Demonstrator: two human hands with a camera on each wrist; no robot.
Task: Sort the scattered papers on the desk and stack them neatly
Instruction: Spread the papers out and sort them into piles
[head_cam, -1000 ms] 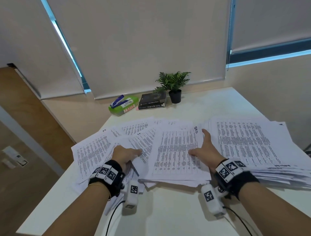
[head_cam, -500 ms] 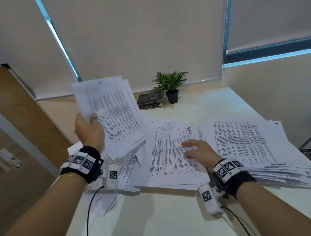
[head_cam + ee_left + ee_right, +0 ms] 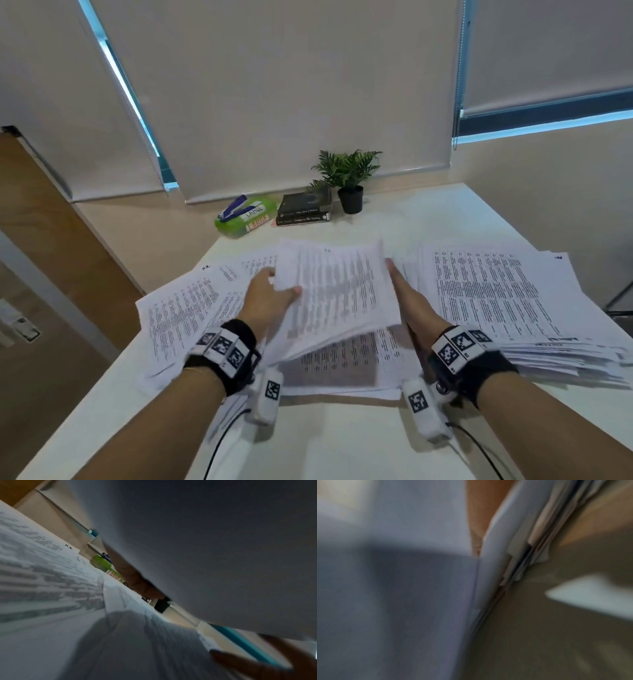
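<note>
Printed papers cover the white desk. My left hand grips a bundle of sheets at its left edge, thumb on top and fingers beneath its grey underside. The bundle hangs tilted just above the middle stack. My right hand lies with straight fingers against the bundle's right edge; its thumb is hidden. A thick pile sits at the right, and loose sheets fan out at the left. The right wrist view is blurred, showing only paper and sheet edges.
At the desk's far edge stand a green box with a blue stapler on it, two dark books and a small potted plant. Bare desk lies in front of the papers. The desk's left edge drops to the floor.
My left hand raised a bundle from the left spread, then brought it down and right over the middle stack. My right hand left the stack's top and moved to the bundle's right edge.
</note>
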